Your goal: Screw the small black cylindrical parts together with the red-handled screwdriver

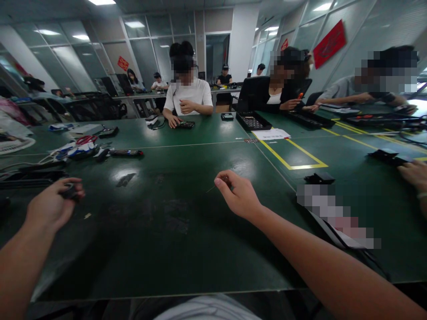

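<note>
On the left, above the green table (147,262), my left hand (50,206) is closed round a small dark object (69,191); its kind is hard to make out. My right hand (240,195) is over the middle of the table, with thumb and index finger pinched together. From that pinch a thin, pale strand (210,189) sticks out to the left, like a fine wire. The curled fingers hide the rest of it. A small yellowish scrap (87,216) lies on the table beside my left hand.
A dark pen-like tool (126,153), red-handled scissors (86,139) and cables lie at the left. Black trays (25,175) stand beyond my left hand. A phone (333,222) lies by my right forearm. Across the table, a person in white (188,95) handles a dark device.
</note>
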The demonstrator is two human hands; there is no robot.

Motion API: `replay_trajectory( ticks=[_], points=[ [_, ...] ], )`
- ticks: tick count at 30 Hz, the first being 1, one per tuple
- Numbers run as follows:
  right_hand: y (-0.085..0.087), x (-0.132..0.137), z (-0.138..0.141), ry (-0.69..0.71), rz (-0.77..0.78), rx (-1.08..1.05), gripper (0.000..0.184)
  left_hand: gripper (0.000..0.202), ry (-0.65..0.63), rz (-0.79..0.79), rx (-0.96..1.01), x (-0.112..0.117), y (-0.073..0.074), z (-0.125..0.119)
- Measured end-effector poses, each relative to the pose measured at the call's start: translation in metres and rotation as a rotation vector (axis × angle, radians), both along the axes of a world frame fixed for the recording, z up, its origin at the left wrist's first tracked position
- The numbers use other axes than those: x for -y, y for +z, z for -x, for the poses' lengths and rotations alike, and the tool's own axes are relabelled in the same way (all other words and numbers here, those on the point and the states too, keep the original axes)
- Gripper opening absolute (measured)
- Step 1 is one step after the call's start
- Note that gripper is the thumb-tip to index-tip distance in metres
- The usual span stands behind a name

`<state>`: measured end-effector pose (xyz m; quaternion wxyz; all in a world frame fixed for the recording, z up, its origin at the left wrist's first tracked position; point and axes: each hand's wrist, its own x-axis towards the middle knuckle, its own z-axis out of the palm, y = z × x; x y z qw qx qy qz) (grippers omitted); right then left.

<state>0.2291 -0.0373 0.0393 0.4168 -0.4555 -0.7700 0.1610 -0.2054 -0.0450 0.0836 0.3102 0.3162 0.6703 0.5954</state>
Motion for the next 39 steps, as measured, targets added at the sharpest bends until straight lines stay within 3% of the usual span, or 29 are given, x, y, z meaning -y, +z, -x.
replay_trajectory(
  ticks=[3, 9, 12, 15, 18, 25, 30, 39],
  points=[
    [0.001, 0.001, 0.000, -0.016, 0.004, 0.003, 0.024, 0.018, -0.150, -0.063, 0.208, -0.020, -0.013, -0.045],
    [0.000, -0.001, 0.000, -0.014, 0.002, -0.024, 0.019, 0.011, -0.533, -0.172, 0.419, -0.044, -0.024, -0.166],
    [-0.004, -0.003, 0.001, -0.013, -0.012, -0.074, 0.019, 0.022, -0.731, -0.173, 0.351, -0.048, -0.037, -0.208],
    [-0.006, -0.004, 0.001, -0.039, -0.017, -0.082, 0.019, 0.030, -0.773, -0.215, 0.105, -0.048, -0.055, -0.233],
    [-0.004, -0.002, 0.001, -0.072, -0.042, -0.090, 0.020, 0.027, -0.816, -0.219, -0.093, -0.045, -0.072, -0.240],
    [-0.003, 0.005, 0.000, -0.090, -0.164, -0.200, 0.021, 0.034, -1.005, -0.234, -0.212, -0.043, -0.095, -0.232],
    [-0.011, 0.003, -0.001, -0.060, -0.130, -0.384, 0.016, 0.035, -1.006, -0.238, -0.205, -0.046, -0.101, -0.229],
    [-0.008, 0.001, 0.000, -0.101, -0.133, -0.208, 0.015, 0.035, -0.994, -0.283, -0.248, -0.045, -0.099, -0.227]
  ],
)
